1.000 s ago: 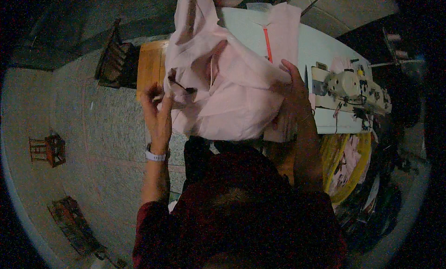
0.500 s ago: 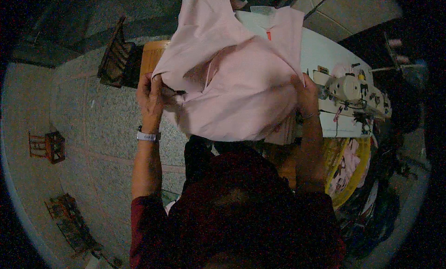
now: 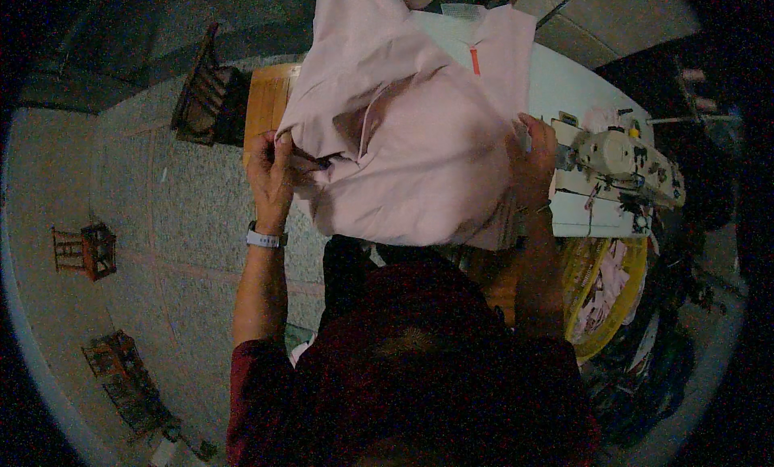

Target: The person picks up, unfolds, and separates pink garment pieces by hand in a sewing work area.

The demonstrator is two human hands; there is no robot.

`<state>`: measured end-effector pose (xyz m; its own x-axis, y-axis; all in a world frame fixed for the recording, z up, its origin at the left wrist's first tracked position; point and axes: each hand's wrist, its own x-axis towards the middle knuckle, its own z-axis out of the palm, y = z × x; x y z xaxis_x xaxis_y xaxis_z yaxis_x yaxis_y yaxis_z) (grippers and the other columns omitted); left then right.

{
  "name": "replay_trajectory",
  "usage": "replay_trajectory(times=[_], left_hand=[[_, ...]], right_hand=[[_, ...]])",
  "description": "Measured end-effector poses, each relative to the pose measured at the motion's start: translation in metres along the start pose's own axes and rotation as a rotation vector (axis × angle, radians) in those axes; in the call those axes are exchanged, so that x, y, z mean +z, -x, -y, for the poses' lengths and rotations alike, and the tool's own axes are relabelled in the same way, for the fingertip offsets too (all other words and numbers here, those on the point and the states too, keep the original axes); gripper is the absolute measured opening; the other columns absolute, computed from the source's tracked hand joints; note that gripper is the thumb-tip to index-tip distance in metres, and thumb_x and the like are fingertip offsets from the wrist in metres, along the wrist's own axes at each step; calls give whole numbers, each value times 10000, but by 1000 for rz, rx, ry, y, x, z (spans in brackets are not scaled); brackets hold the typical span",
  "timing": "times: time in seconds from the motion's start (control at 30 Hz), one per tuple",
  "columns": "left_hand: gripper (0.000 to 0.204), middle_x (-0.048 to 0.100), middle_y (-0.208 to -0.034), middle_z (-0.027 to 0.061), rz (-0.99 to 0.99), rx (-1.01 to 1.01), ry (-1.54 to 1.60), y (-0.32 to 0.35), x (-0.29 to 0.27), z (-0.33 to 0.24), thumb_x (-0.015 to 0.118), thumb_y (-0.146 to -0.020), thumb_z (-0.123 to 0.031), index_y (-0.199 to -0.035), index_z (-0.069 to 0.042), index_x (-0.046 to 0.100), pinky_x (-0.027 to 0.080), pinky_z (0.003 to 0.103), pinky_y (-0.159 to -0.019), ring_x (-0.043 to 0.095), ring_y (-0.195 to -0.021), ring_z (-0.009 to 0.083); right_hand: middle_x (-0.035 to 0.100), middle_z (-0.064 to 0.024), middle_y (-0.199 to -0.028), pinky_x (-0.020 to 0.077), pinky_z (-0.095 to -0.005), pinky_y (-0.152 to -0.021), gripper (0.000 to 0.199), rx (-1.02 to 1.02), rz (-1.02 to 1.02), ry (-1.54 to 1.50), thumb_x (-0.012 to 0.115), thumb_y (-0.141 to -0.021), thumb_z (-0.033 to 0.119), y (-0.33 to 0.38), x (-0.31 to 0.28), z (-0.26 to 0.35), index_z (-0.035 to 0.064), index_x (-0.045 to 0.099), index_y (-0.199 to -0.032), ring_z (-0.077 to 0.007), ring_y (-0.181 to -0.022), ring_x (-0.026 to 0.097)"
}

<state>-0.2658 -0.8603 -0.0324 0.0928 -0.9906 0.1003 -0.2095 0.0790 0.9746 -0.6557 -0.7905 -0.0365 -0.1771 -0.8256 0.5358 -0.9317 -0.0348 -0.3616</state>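
A pale pink garment (image 3: 435,145) with a folded opening spreads in front of me, its upper part lying over the white sewing table. At its left edge my left hand (image 3: 270,165) is closed, pinching the cloth between thumb and fingers. My right hand (image 3: 534,161) is at the right edge, fingers bent round the fabric border and thumb against the cloth; the shadow there makes the grip hard to see. A small red-orange strip (image 3: 475,62) shows near the garment's upper right part.
A sewing machine (image 3: 617,154) stands on the white table (image 3: 576,84) at the right. Below it is a yellow basket (image 3: 574,294) with pink cloth pieces. A wooden surface (image 3: 262,96) and a dark chair (image 3: 205,96) lie beyond my left hand; a wooden stool (image 3: 97,251) is far left.
The fingers of my right hand have shifted up and show more at the garment's edge. My left hand has kept its pinch. The whole view has shifted slightly.
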Motion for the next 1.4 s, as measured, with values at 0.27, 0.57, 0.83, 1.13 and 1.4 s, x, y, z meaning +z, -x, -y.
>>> replay_trajectory(times=[0.27, 0.57, 0.83, 1.13, 1.4], left_hand=[[257, 615, -776, 51, -6, -58, 14, -1, 3, -5, 573, -945, -271, -961, -14, 572, 478, 264, -615, 575, -656, 120], [250, 622, -729, 52, 22, -25, 22, -6, 9, -6, 567, -949, -269, -932, -20, 562, 468, 248, -585, 589, -626, 117], [251, 613, -723, 39, 17, -59, 33, -6, 9, -5, 562, -952, -273, -928, -23, 560, 464, 240, -574, 585, -616, 114], [213, 589, -890, -6, 44, -99, 21, -9, 4, 13, 595, -928, -278, -979, -72, 586, 441, 230, -649, 522, -760, 80], [217, 597, -889, -7, 59, -81, 24, -8, 5, 16, 590, -933, -273, -977, -60, 590, 447, 230, -633, 531, -755, 80]], right_hand=[[569, -134, -1124, 465, -349, -913, 206, -307, 550, -613, 606, -825, 39, -19, 57, 109, 37, 636, -1029, -288, -1050, 559], [577, -139, -1104, 474, -356, -890, 191, -433, 743, -478, 597, -811, 57, -28, 95, 127, 28, 635, -996, -304, -1046, 559], [610, -88, -997, 491, -378, -810, 121, -535, 819, -355, 548, -850, 130, -26, 116, 124, 43, 626, -882, -294, -952, 576], [610, -164, -841, 492, -414, -710, 98, -250, 670, -455, 533, -872, 99, -14, 104, 122, 32, 598, -901, -349, -797, 605], [618, -146, -765, 488, -366, -600, 128, -61, 407, -511, 553, -887, 113, -2, 119, 102, 15, 561, -969, -270, -624, 595]])
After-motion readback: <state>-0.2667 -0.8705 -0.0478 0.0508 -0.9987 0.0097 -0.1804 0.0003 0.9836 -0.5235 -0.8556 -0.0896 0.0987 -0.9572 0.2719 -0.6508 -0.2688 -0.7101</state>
